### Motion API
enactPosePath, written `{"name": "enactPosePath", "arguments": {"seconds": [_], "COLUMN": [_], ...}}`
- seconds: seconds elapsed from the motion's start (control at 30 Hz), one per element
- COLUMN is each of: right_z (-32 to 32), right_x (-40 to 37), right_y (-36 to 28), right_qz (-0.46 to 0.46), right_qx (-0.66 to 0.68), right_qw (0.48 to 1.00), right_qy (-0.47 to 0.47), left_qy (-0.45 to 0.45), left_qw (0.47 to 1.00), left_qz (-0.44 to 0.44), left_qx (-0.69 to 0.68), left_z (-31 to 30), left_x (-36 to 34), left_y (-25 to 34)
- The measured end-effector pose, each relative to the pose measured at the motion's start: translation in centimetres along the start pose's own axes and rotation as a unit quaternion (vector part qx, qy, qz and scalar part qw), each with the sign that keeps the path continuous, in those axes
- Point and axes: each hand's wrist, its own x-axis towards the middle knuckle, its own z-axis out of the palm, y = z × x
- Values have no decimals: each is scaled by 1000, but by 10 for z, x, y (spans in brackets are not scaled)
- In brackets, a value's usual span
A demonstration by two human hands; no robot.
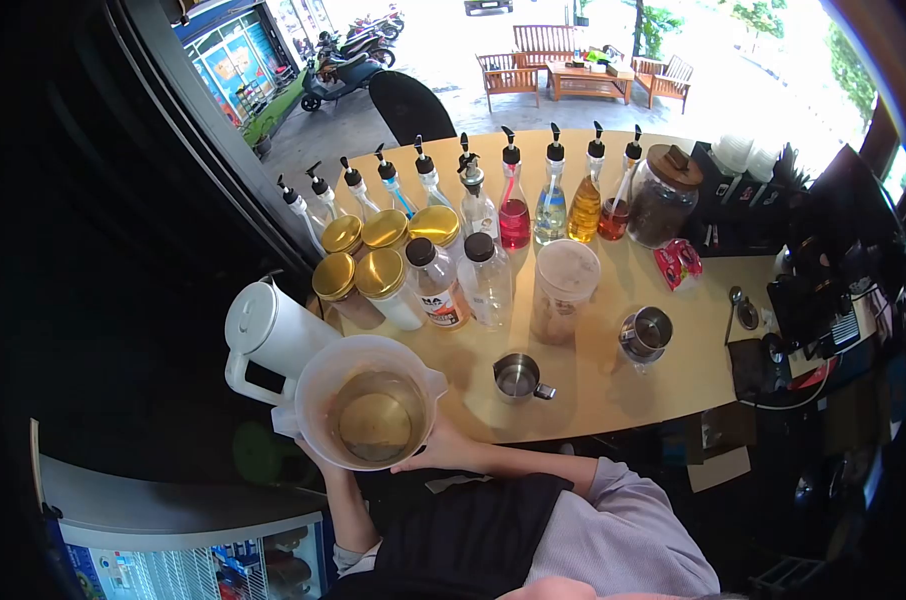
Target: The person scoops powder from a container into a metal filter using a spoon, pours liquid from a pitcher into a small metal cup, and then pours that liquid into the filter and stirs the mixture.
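A large translucent plastic jug (311, 400) is held up at the table's front left edge, its open top facing me. Some clear liquid seems to lie at its bottom. My right hand (441, 447) grips its lower right side. Beneath its left side, near the handle, my left hand (318, 458) supports it, with the fingers mostly hidden behind the plastic. Close behind the jug stands a white lidded pitcher (268, 325). To the right, a small steel milk pitcher (518, 377) rests on the tabletop.
Gold-lidded jars (383, 272), two black-capped bottles (486, 280) and a row of pump bottles (514, 222) line the back of the table (613, 400). A clear lidded tub (565, 295), a metal cup (647, 333) and a wooden-lidded jar (663, 205) stand rightward.
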Motion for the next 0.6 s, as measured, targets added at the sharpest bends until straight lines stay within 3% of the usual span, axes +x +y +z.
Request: {"name": "enactPosePath", "arguments": {"seconds": [0.07, 0.2, 0.27, 0.4, 0.47, 0.6], "right_z": [-1, -5, -7, -10, -6, -11], "right_x": [-4, -10, -12, -15, -13, -16], "right_y": [6, 8, 10, 6, 15, 3], "right_qz": [9, -2, 73, 23, -44, -45], "right_qx": [-10, -11, 43, 56, 98, 94], "right_qw": [1000, 1000, 996, 998, 991, 989], "right_qy": [6, 23, -30, 1, 84, 107], "left_qy": [28, 67, 141, 99, 104, 86], "left_qw": [988, 963, 936, 954, 944, 951], "left_qz": [-121, -192, -261, -245, -264, -260], "left_qx": [-92, -179, -188, -142, -168, -145], "left_z": [0, 3, 6, 10, 12, 16], "left_x": [4, 11, 10, 18, 21, 25], "left_y": [4, 0, -11, 7, 10, 29]}}
